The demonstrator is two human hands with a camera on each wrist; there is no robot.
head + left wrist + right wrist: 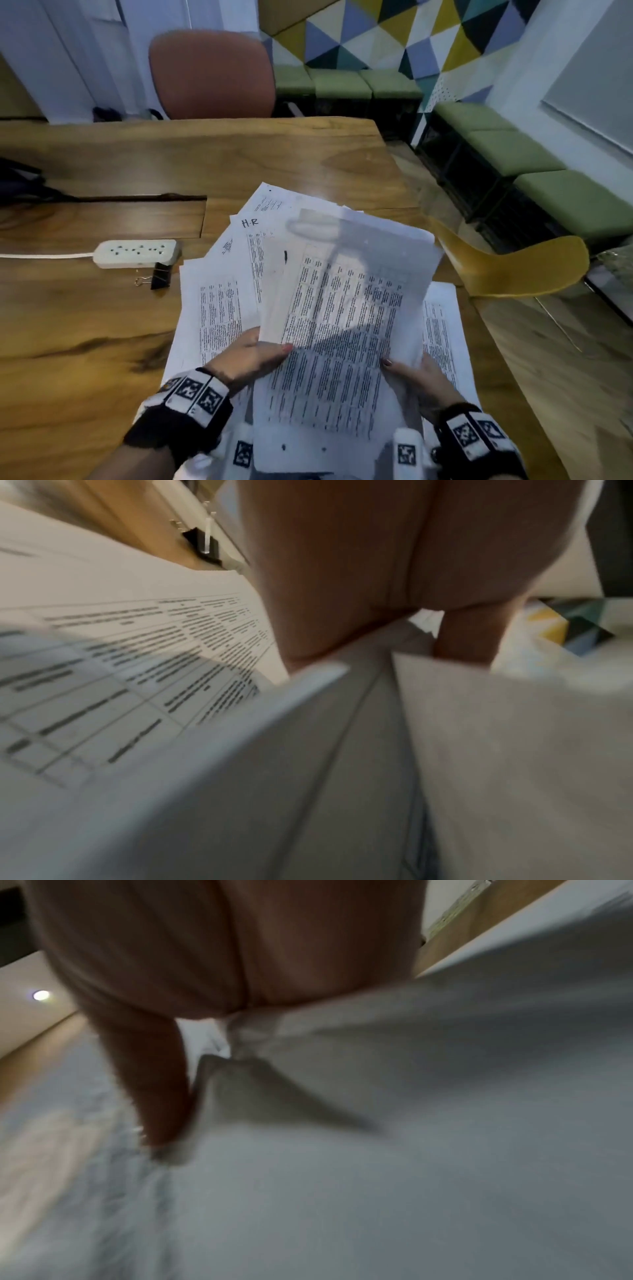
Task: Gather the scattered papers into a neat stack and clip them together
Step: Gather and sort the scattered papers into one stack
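Between both hands: fanned papers (342,308), long axis pointing away; left hand (250,356) and right hand (424,380) fingers pinch near corners. Binder clip (159,279) lies left, nearer left hand.

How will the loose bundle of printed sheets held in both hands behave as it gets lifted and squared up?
Likely floppy: the held sheets are thin paper gripped only at their near edges by the left hand and right hand, so the far ends may sag. They are fanned unevenly, so they will probably slide against each other. Probably light.
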